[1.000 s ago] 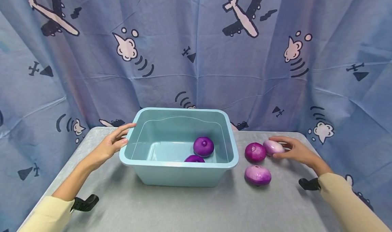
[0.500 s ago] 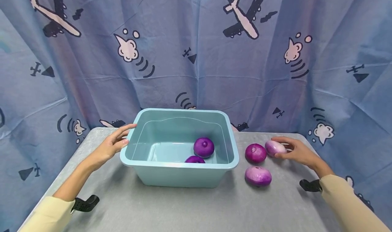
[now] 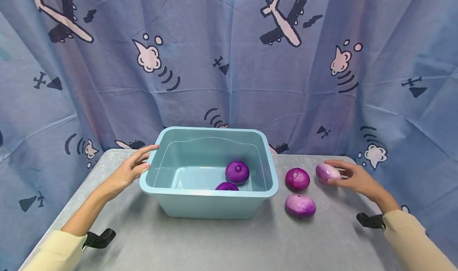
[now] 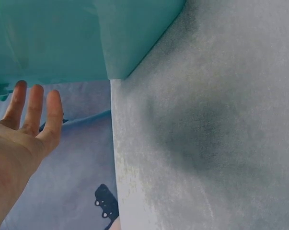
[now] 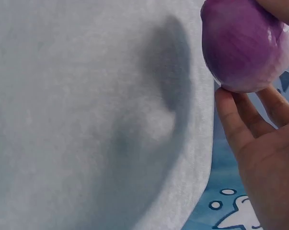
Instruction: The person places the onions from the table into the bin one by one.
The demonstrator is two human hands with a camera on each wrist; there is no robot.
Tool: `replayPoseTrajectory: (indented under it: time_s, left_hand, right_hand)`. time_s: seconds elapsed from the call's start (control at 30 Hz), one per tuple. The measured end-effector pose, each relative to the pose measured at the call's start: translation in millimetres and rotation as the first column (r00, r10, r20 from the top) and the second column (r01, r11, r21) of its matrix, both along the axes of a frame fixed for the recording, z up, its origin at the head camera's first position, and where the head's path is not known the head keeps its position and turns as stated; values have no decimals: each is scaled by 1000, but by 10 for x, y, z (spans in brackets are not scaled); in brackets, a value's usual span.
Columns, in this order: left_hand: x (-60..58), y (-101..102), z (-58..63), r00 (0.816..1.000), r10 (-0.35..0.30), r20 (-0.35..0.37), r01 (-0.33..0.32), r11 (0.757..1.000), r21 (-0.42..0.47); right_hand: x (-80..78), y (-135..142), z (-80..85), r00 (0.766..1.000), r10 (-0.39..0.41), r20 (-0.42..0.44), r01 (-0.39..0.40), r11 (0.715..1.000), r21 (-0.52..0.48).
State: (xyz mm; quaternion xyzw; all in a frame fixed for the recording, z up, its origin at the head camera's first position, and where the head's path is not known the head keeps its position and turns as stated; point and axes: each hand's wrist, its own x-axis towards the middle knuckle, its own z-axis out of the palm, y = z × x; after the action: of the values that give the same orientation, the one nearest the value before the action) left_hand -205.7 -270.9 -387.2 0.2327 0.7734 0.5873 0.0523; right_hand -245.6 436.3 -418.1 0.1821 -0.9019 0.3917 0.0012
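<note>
My right hand [image 3: 352,178] grips a pale purple onion [image 3: 327,173] between thumb and fingers at the right back of the table. The right wrist view shows this onion [image 5: 247,48] large, with fingertips against its underside. My left hand [image 3: 130,166] touches the left rim of a light blue plastic tub [image 3: 207,204] with relaxed fingers; in the left wrist view those fingers [image 4: 35,103] lie near the tub's edge. Inside the tub are two deep purple round onions, one [image 3: 237,172] at the right and one [image 3: 227,186] partly hidden by the front wall.
To the right of the tub lie a dark magenta onion [image 3: 297,179] and, nearer the front, a lighter purple onion [image 3: 300,205]. All of this stands on a grey table [image 3: 214,245]. A blue curtain with airplane prints [image 3: 200,56] hangs right behind the table's back edge.
My right hand has moved to the right with the pale onion, widening a gap between it and the magenta onion. The left hand and the tub have stayed in place.
</note>
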Motion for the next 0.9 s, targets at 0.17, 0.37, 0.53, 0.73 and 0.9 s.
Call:
replayPoseTrajectory:
  time_s: [0.17,0.37,0.53,0.73,0.9]
  left_hand:
    - [-5,-2,-16,1000,-9,-3,9,1000,13]
    - [-3,-3,-13,1000,-8,-3,8,1000,17]
    - [2,-4,-6,1000,10,-13,-9,1000,10]
    - [-7,-14,-10,999,20,-48,-19,1000,14]
    - [-29,-26,-13,998,20,-63,-18,999,30]
  right_hand:
    - [72,30,74,1000,-5,-14,5,1000,-5]
    - [138,-4,137,1000,-18,-12,18,1000,-4]
    - [167,-48,182,1000,-9,-27,8,1000,-23]
    - [201,-112,237,1000,1,-20,-2,999,-45]
    - [231,-179,300,1000,2,-10,-2,998,-58]
